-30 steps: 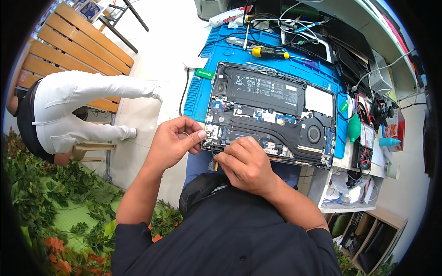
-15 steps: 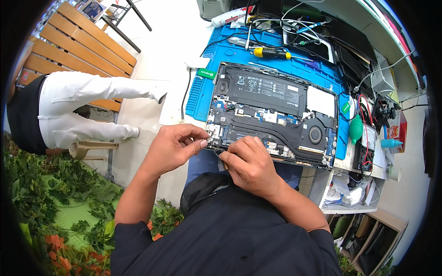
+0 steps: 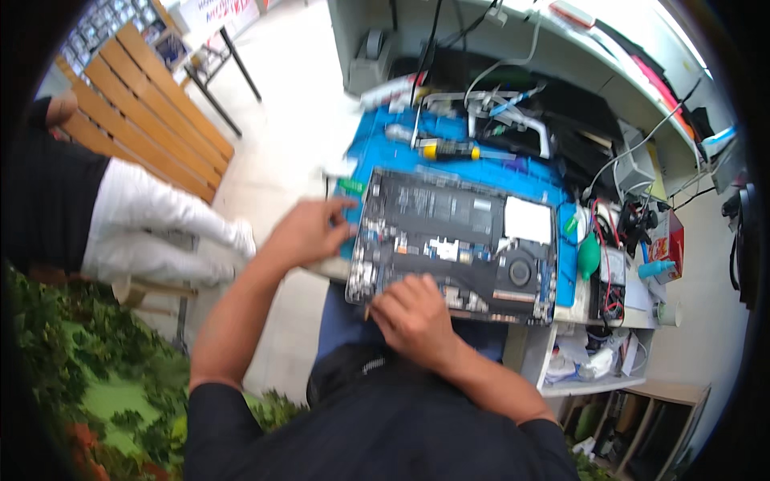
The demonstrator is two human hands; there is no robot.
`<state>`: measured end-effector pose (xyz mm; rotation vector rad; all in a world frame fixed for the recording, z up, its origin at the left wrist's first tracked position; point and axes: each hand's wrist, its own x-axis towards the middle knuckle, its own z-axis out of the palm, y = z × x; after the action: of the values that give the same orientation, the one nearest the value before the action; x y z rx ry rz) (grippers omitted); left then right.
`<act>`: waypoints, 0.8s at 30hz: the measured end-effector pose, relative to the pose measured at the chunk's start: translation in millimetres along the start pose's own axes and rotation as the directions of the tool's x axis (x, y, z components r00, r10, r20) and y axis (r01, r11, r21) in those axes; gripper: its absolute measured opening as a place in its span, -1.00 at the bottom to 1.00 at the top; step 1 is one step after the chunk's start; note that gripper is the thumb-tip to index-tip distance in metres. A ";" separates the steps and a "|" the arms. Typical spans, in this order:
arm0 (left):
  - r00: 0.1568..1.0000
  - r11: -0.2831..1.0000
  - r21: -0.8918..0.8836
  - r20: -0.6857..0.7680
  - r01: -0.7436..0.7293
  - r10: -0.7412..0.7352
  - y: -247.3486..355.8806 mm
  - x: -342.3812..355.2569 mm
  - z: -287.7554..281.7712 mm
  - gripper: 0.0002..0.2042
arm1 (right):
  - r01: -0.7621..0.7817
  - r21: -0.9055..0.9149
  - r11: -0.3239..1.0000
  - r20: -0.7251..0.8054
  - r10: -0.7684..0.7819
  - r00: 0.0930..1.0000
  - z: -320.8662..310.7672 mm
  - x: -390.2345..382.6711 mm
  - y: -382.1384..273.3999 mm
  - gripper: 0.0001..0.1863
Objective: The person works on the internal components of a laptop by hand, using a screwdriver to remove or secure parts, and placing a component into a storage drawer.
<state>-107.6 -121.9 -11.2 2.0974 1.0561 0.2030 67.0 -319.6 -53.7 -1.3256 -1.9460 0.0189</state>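
An opened laptop [image 3: 449,256] lies with its inner parts bare: a black battery [image 3: 437,210] along the far side, a round fan [image 3: 519,271] at the right and a white square pad [image 3: 527,220] beyond it. My left hand [image 3: 309,232] is just off the laptop's left edge, thumb and forefinger apart with nothing visible between them. At the near left edge my right hand [image 3: 417,321] is closed, its fingers pinched together by the casing. Whatever they hold is hidden. The picture is blurred by motion.
Under the laptop is a blue work mat [image 3: 377,144], with a yellow-and-black screwdriver [image 3: 451,151] beyond the laptop. Cables and a white frame [image 3: 513,120] crowd the back. A green blower bulb [image 3: 589,256] stands right. A person in white trousers [image 3: 144,220] is at the left.
The view has shifted, so the laptop appears lower. My left hand has come off the laptop's near left corner and moved away along its left side. My right hand stays at the near edge.
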 end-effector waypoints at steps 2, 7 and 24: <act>0.997 1.000 -0.016 0.082 -0.011 0.012 5.7 2.6 -1.1 -0.52 | -0.026 0.005 1.000 -0.015 0.027 1.000 2.2 -3.6 -0.9 -0.74; 0.974 0.946 -0.322 0.201 -0.036 0.106 -0.5 -50.2 3.7 -0.48 | -0.024 0.034 0.999 -0.076 0.026 0.997 6.6 -9.8 0.1 -0.73; 0.936 0.805 -0.478 -0.178 -0.352 0.303 -57.5 -85.4 69.0 -0.64 | -0.048 0.005 0.999 -0.053 0.049 0.997 8.2 -12.5 -3.6 -0.81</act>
<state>-167.4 -203.1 -83.2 1.7766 0.5885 0.6823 61.4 -328.0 -65.2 -1.3577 -1.8685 0.0105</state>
